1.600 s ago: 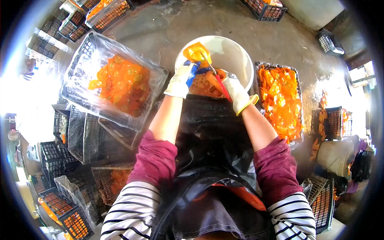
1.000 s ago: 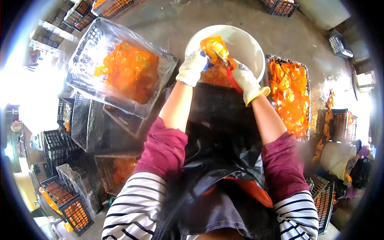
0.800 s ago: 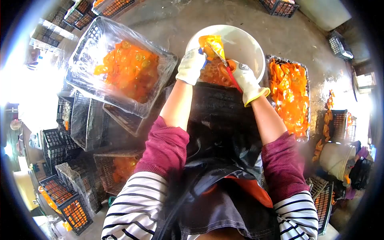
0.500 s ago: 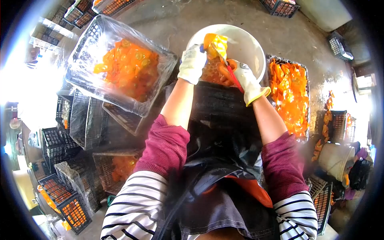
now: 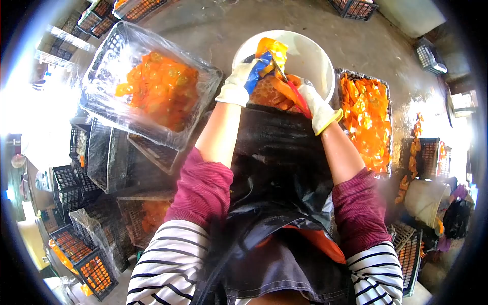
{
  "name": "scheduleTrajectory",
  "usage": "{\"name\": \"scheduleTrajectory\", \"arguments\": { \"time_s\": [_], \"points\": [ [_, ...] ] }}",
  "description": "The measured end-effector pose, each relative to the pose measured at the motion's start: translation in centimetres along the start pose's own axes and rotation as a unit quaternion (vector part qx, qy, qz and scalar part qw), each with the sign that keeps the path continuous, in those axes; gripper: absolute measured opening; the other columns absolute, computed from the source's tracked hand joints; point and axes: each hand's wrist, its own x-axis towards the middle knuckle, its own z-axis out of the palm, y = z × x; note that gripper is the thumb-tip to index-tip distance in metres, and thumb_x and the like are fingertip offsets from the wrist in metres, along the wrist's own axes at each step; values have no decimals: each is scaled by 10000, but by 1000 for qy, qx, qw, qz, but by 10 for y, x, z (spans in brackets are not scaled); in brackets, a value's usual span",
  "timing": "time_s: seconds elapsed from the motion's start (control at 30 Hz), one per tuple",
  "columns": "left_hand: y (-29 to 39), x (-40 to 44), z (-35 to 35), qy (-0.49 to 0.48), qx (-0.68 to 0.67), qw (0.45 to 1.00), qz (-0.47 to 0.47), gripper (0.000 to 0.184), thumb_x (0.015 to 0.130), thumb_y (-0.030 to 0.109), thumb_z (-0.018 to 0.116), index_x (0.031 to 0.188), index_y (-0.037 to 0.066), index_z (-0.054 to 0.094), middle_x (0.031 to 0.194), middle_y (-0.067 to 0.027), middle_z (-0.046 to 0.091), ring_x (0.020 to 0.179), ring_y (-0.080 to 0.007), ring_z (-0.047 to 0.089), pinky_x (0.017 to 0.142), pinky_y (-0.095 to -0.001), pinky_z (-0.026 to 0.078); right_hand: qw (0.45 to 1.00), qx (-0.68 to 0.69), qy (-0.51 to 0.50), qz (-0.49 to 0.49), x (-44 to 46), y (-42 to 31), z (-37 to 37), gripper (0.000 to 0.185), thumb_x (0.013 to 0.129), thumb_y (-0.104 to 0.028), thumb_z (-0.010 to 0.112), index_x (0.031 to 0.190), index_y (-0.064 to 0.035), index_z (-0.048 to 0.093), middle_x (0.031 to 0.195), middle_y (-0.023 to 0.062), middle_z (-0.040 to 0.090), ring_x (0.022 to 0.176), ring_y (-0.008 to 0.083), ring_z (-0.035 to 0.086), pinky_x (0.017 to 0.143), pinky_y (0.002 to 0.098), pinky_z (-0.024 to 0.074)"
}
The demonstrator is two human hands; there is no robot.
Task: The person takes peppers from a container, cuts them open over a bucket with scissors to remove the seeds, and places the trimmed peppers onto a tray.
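Note:
My left hand, in a white glove with a blue palm, pinches a glossy orange-yellow piece, soft-looking and pepper-like, over a white tub. On the right, my gloved hand, white with orange fingers and a yellow cuff, grips red-handled scissors. Their metal blades reach up to the lower part of the piece, close to my left fingers. More orange pieces lie low in the tub, partly hidden by my hands. Exactly how the blades meet the piece is hard to make out.
Left of the tub stands a plastic-lined crate with orange pieces inside. A second crate, full of orange pieces, sits close on the right. Stacked black crates line the left side, and a white bucket lies at right.
Both hands have shifted slightly lower and closer together. My left hand has turned, showing more of its blue palm. The orange-yellow piece has moved down a little with it.

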Motion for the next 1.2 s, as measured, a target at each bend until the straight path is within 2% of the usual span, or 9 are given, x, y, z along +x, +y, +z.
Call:
{"name": "scheduleTrajectory", "arguments": {
  "time_s": [0.13, 0.27, 0.4, 0.57, 0.77, 0.93, 1.0, 1.1, 1.2],
  "points": [
    [40, -25, 16, 83, 212, 974, -17, 415, 878, 252, 637, 1192, -15, 588, 1055, -69, 631, 923, -118, 575, 812, -239, 472, 999, -18, 17, 26, -5, -10, 5, 284, 938, -179, 554, 1159, -5, 590, 971, 107, 658, 758, 203, 658, 542, 299, 531],
    [-2, 3, 6, 79, -5, 997, 0, 383, 864, 193, 662, 1187, -2, 596, 1050, -79, 650, 913, -122, 594, 806, -242, 471, 999, -19, 16, 48, -16, -23, 12, 301, 978, -177, 447, 1189, -4, 571, 1013, 112, 646, 828, 199, 652, 608, 282, 538],
    [-6, 9, 9, 96, 55, 986, 123, 356, 869, 162, 657, 1185, 8, 604, 1045, -61, 657, 918, -110, 586, 815, -240, 467, 913, -326, 72, -234, 25, 16, -21, 293, 956, -91, 467, 1222, 2, 546, 1047, 109, 631, 894, 183, 626, 721, 249, 524],
    [8, -9, 4, 109, 35, 988, 103, 325, 875, 189, 617, 1157, 28, 625, 1085, -85, 659, 922, -170, 616, 820, -265, 482, 960, -62, 164, -219, 19, 14, -23, 320, 912, -21, 537, 1232, -6, 543, 1053, 94, 624, 925, 169, 612, 768, 241, 515],
    [56, -48, -46, 117, 172, 966, 157, 293, 912, 181, 495, 1146, 55, 619, 1162, -170, 609, 1030, -269, 604, 882, -312, 474, 927, 59, 275, -248, -41, -41, -8, 407, 871, -444, 578, 1088, -99, 573, 924, 87, 658, 678, 157, 580, 437, 256, 390],
    [25, -51, -155, 348, 1, 931, 108, 310, 867, 199, 642, 1139, 51, 636, 1013, -23, 656, 841, -109, 577, 696, -246, 456, 806, 502, 119, -289, -22, 12, -99, 652, 830, -541, 594, 1131, 35, 537, 1229, 174, 545, 1094, 305, 528, 939, 466, 413],
    [-14, -55, -223, 407, 187, 894, 28, 231, 853, 247, 615, 1006, 85, 676, 796, -58, 667, 645, -187, 582, 609, -306, 461, 811, 498, 111, -287, -35, -4, -75, 597, 826, -510, 609, 1040, 45, 558, 1163, 147, 544, 1050, 270, 498, 927, 423, 384],
    [-41, -80, -248, 367, 578, 718, 124, 346, 820, 325, 642, 1105, 129, 645, 1061, -116, 656, 973, -313, 611, 845, -398, 485, 849, 426, 71, -306, -39, -27, -33, 490, 834, -466, 617, 908, 13, 544, 992, 95, 514, 898, 226, 448, 854, 367, 354],
    [-57, -69, -249, 266, 658, 696, 104, 410, 799, 347, 664, 1154, 146, 625, 1194, -113, 602, 1073, -312, 578, 937, -406, 448, 871, 398, -57, -283, -27, -37, -32, 419, 856, -406, 610, 944, -14, 492, 962, 74, 464, 878, 219, 416, 838, 353, 331]
  ]
}}
